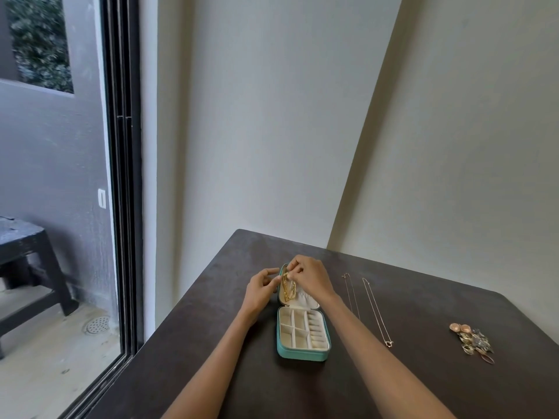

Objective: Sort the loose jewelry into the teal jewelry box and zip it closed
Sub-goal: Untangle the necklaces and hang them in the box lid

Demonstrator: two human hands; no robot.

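Over box (pixel 302 353) lid, both hands work gold chain (pixel 289 288): right hand (pixel 308 278) pinches top end, left hand (pixel 261 287) seemingly pinches beside it. Two necklaces (pixel 375 309), ring pile (pixel 473 343) lie right of box. Risk: chain slips hook, tangles, jams zip.

- Only one view, from a camera worn on the head, wide-angle, with straight lines bent near the edges.
- Looking forward and slightly down, over the dark table (pixel 393 373) toward the corner of the wall (pixel 272 131).
- Both forearms entering from the bottom edge, the left hand (pixel 260 290) and the right hand (pixel 308 276) near the middle, at arm's reach.
- At the left, a glass door (pixel 60 207) seen from the side.
- No second view to share any part.
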